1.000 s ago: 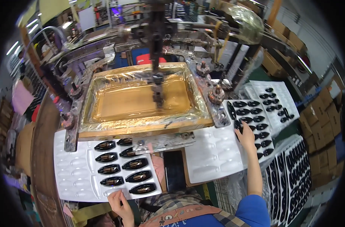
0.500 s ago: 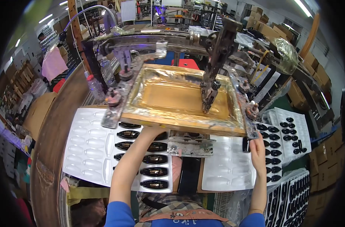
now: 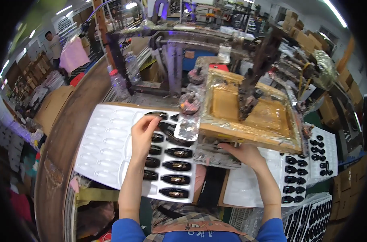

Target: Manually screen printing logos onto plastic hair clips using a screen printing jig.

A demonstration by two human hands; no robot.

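My left hand (image 3: pixel 144 132) is over the white moulded tray (image 3: pixel 105 135), thumb and fingers pinched at the narrow end of a glossy black, elongated piece (image 3: pixel 173 134). That piece lies at a slant and is slightly blurred. Several like black pieces (image 3: pixel 178 165) with gold print rest in the tray's hollows below it. My right hand (image 3: pixel 250 155) reaches under the front edge of the wooden-framed printing screen (image 3: pixel 248 135), its thumb at the metal fixture (image 3: pixel 215 155). The frame hides its other fingertips, and I cannot see whether they hold anything.
A dark arm (image 3: pixel 252 88) stands over the screen, and a metal bracket (image 3: pixel 188 127) juts out at its left. To the right lie a second white tray (image 3: pixel 248 187) and rows of black pieces (image 3: pixel 295 179). A plastic bottle (image 3: pixel 118 85) stands at the back left.
My left hand has come out from under the screen and moved left over the tray with a black piece. My right hand has moved from the screen's right corner to the fixture. The view has turned left.
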